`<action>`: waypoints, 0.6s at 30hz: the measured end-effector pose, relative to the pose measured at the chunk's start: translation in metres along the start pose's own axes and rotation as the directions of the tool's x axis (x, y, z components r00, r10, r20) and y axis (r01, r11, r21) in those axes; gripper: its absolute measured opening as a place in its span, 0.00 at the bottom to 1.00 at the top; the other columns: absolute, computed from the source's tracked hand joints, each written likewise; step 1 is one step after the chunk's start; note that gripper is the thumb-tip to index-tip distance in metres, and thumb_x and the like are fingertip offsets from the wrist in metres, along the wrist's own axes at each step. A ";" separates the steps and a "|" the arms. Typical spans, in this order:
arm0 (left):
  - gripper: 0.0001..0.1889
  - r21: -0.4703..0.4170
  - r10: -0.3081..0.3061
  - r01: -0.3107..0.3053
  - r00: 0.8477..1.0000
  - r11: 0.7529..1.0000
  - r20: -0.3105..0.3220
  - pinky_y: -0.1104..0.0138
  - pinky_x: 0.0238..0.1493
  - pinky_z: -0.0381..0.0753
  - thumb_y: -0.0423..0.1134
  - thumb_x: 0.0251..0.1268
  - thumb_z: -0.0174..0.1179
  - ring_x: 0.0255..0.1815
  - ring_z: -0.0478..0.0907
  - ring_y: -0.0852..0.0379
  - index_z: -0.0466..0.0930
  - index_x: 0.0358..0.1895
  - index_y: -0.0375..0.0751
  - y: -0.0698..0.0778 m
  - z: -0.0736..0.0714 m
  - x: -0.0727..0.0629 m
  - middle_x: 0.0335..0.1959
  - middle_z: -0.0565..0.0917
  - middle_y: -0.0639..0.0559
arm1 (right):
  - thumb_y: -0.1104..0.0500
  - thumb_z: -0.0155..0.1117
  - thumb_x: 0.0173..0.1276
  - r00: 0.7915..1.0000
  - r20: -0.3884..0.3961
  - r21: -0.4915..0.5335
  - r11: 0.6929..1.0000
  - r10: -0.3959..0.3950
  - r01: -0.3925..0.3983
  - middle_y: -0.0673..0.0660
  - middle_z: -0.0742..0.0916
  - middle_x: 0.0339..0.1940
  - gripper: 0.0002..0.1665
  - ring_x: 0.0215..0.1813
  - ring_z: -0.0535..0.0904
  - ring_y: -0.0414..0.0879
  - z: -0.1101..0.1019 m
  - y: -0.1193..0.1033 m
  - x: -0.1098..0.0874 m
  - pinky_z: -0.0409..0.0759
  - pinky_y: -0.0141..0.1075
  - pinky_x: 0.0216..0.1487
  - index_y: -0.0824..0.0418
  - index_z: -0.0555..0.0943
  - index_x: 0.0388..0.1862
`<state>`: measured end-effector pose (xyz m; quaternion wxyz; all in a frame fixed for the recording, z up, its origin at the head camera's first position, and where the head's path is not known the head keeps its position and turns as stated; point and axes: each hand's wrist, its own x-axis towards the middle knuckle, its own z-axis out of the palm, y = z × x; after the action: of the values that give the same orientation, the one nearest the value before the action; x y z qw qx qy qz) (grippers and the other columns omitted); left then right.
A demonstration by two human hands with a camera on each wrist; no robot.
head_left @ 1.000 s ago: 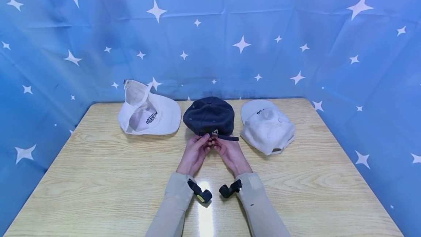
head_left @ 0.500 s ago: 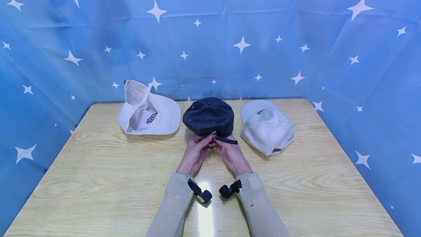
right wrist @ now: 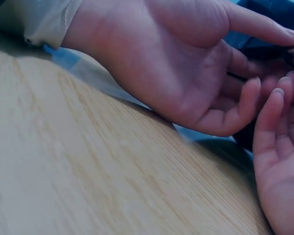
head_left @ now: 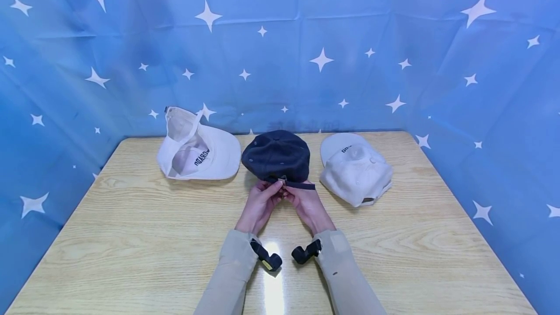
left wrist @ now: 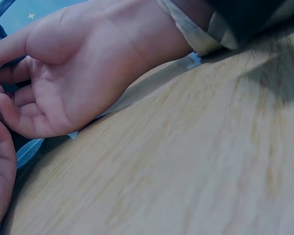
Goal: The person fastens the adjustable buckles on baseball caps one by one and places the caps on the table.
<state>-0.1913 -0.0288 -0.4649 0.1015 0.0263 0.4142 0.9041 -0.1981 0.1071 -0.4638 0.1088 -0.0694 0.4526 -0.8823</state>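
Observation:
A navy baseball cap [head_left: 276, 154] sits at the middle of the table's far side, its back toward me. Its dark strap [head_left: 302, 186] sticks out to the right below the crown, with a small buckle [head_left: 283, 179] near the fingers. My left hand [head_left: 258, 204] pinches the strap by the buckle, thumb on top. From the other side my right hand [head_left: 308, 204] grips the same strap, its fingers partly behind it. In the right wrist view the thumb of the right hand [right wrist: 171, 68] reaches the strap, and both hands' fingertips nearly meet. The left wrist view cuts off the grip.
Left of the navy cap lies a white cap [head_left: 218, 152] with its inside showing. On the right a second white cap [head_left: 356, 174] rests crown up. The wooden table [head_left: 131, 237] ends at a blue star-patterned cloth [head_left: 280, 62].
The navy cap has shifted slightly left and its loose strap end has dipped, then come up a little. My left thumb has moved over beside the buckle. Both forearms stay in place.

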 end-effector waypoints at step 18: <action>0.06 0.063 0.031 -0.030 0.999 0.998 -0.022 0.70 0.37 0.72 0.42 0.51 0.65 0.31 0.75 0.59 0.83 0.31 0.45 -0.002 -0.001 0.001 0.29 0.80 0.53 | 0.64 0.61 0.59 1.000 0.013 -0.094 0.996 0.010 -0.009 0.54 0.83 0.29 0.03 0.31 0.78 0.43 0.003 0.000 -0.002 0.76 0.31 0.34 0.59 0.80 0.33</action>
<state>-0.1919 -0.0278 -0.4673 0.0821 0.0256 0.4430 0.8924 -0.1954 0.1054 -0.4624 0.1127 -0.0782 0.4930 -0.8591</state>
